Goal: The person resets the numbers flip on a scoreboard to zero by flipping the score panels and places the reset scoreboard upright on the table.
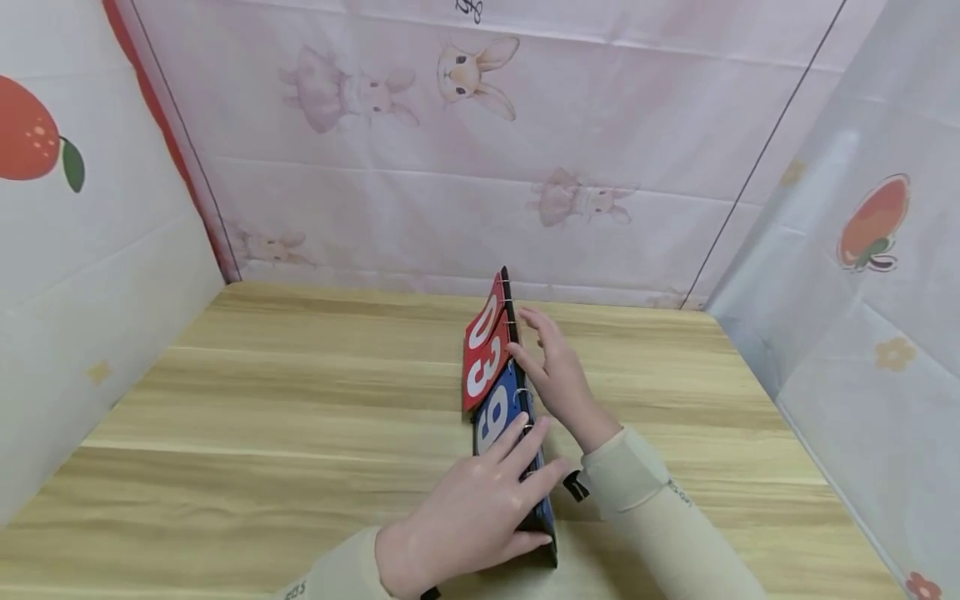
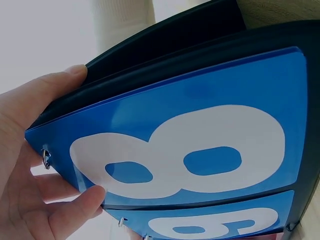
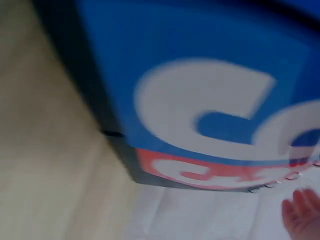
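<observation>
A tabletop flip scoreboard [image 1: 517,358] stands tent-like on the table, its black backing holding ringed number cards. Red cards [image 1: 491,350] with 0 and 3 are at the far end, blue cards [image 1: 501,407] nearer. My left hand [image 1: 472,508] grips the near end over the top edge; in the left wrist view, its thumb [image 2: 75,71] presses the black backing beside a blue card [image 2: 170,157] reading 8. Against the far part of the ringed top edge, my right hand [image 1: 562,379] lies with loosely bent fingers. These fingers [image 3: 301,210] appear past the rings in the right wrist view.
The wood-grain table [image 1: 300,400] extends on both sides of the scoreboard. Behind it hangs a pink rabbit-print cloth [image 1: 420,208]; white fruit-print cloths flank the left and right sides. A small black strap [image 1: 576,485] shows by the right cuff.
</observation>
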Available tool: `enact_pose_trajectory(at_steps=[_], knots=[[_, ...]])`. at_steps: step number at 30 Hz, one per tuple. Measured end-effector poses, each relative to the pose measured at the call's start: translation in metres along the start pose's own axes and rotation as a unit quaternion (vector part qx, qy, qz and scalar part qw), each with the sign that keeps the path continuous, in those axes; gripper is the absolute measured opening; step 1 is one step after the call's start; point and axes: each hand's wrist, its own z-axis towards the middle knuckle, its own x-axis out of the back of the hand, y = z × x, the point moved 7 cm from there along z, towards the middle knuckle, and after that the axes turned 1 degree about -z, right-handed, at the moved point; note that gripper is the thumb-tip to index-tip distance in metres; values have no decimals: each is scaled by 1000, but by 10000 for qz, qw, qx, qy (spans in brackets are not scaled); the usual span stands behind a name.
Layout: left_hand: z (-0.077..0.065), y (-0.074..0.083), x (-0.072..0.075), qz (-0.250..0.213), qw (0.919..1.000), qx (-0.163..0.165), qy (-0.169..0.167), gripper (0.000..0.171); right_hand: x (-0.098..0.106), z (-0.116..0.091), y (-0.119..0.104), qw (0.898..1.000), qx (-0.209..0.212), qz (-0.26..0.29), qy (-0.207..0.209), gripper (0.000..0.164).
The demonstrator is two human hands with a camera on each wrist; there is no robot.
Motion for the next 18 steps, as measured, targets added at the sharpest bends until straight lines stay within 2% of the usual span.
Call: enact_pose_trajectory(at_steps=[3,5,7,10,13,15,18], knots=[[0,0,1,16,10000,1,29,70,-6,-5,11,9978,-414,479,-187,52],[0,0,1,69,10000,3,-13,71,-12,-11,20,9911,-901,876,-446,54],[-1,0,0,112,9999,18,-76,74,-21,-18,30,9753,-1460,1480,-745,57],[-1,0,0,113,9998,47,-144,80,-35,-31,41,9359,-2309,2390,-1164,64],[-2,1,1,167,9998,33,-51,76,-47,-40,48,8976,-2751,3081,-1539,68],[-2,1,2,276,9996,3,43,68,-51,-43,49,8869,-2772,3256,-1745,67],[-3,3,2,547,9983,10,196,63,-52,-44,48,8834,-2649,3365,-1902,63]])
